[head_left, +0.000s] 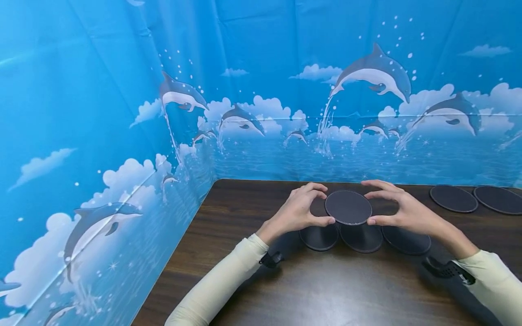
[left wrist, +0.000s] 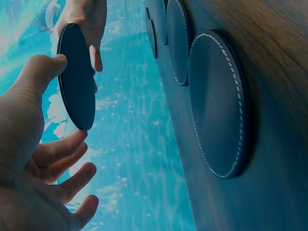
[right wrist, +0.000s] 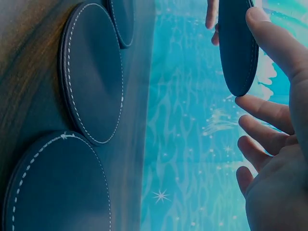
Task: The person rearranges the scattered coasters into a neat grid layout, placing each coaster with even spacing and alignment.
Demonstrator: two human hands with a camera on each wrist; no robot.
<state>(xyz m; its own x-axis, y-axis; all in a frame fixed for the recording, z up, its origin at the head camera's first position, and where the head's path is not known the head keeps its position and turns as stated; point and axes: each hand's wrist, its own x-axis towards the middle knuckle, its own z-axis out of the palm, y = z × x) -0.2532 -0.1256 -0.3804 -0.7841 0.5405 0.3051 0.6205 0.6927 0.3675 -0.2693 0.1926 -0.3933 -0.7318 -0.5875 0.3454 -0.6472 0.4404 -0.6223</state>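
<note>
A round dark leather coaster point(head_left: 348, 207) with pale edge stitching is held up above the table between both hands. On its left side, my left hand point(head_left: 299, 208) pinches the rim with thumb and index finger; the left wrist view shows the other fingers point(left wrist: 79, 180) spread off it. My right hand point(head_left: 393, 206) grips the opposite rim the same way, its thumb on the edge in the right wrist view. Beneath lie three similar coasters in a row: a left one point(head_left: 319, 240), a middle one point(head_left: 362, 240) and a right one point(head_left: 407, 241). The held coaster partly covers the row.
Two more coasters, one nearer point(head_left: 453, 198) and one farther right point(head_left: 499, 199), lie flat at the table's back right. The dark wood table point(head_left: 326, 290) meets a blue dolphin-print curtain point(head_left: 261, 149) along its back and left edges.
</note>
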